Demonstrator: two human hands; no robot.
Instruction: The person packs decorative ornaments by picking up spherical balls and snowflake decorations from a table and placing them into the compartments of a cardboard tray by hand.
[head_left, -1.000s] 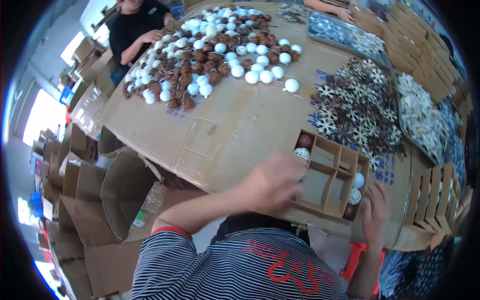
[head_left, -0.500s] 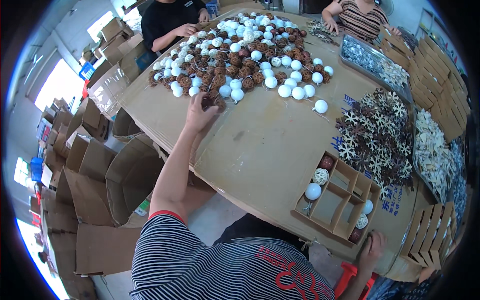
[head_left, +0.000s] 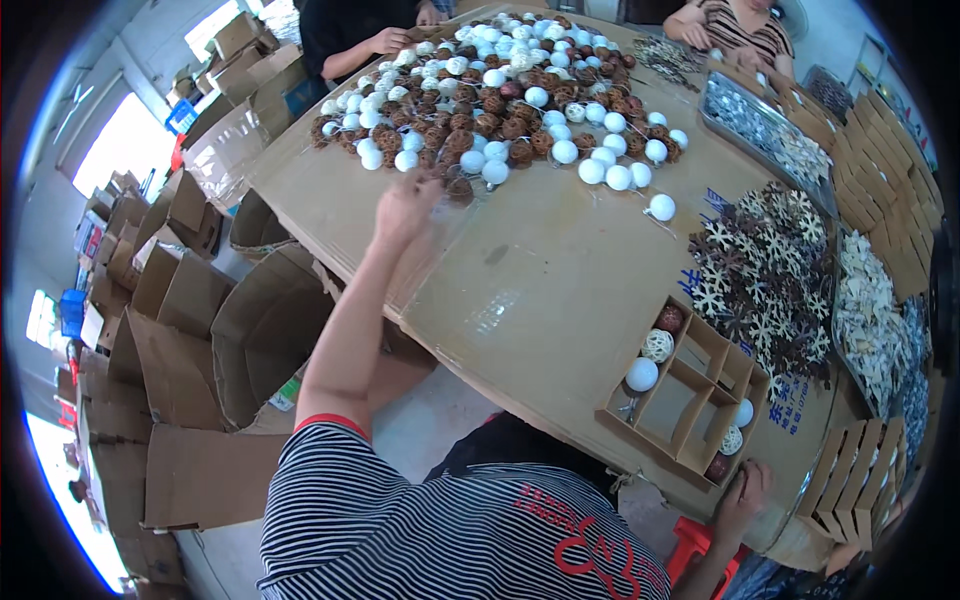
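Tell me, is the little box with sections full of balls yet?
Partly full. The divided box holds balls at both ends; its middle sections look empty.

Heap of ornament balls (head_left: 500,95): white and brown wicker-like spheres, mixed, spread loosely across the upper middle of the frame on brown cardboard; a few white ones are strayed toward the right of the heap. One brown ball (head_left: 459,189) at the near edge of the heap is lying just beside the fingertips of the left hand (head_left: 405,208).

Divided cardboard box (head_left: 690,400): brown, open-topped, partitioned into compartments, set askew at lower right. Its compartments are partly filled with white, cream woven and dark red balls. Its near corner is met by the right hand (head_left: 742,492).
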